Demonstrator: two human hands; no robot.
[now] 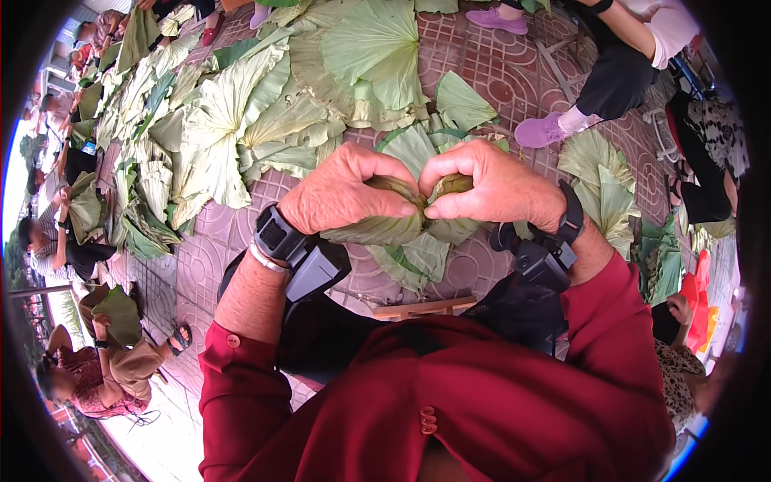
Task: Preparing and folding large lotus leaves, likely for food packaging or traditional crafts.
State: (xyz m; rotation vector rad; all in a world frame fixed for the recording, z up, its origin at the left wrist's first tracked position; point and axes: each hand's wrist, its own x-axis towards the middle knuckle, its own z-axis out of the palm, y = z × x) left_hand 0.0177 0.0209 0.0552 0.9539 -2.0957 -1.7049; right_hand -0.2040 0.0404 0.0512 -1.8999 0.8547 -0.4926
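Between both hands is a folded green lotus leaf (391, 229), gathered and creased at its middle. My left hand (355, 193) grips one side, thumb against the fold and fingers curled over the top. On the other side my right hand (476, 184) pinches the same leaf, its thumb tip close to the left thumb. The fingertips of both hands nearly meet, and parts of the leaf are hidden under them. Below the held leaf, a paler lotus leaf (421, 262) lies on the paving between my knees.
A broad heap of lotus leaves (223, 120) spreads ahead and left over the patterned paving (208, 247). One large leaf (379, 54) lies farther ahead, with more leaves (602, 175) at right. A person's purple shoe (538, 129) stands nearby. Several seated people handle leaves at left.
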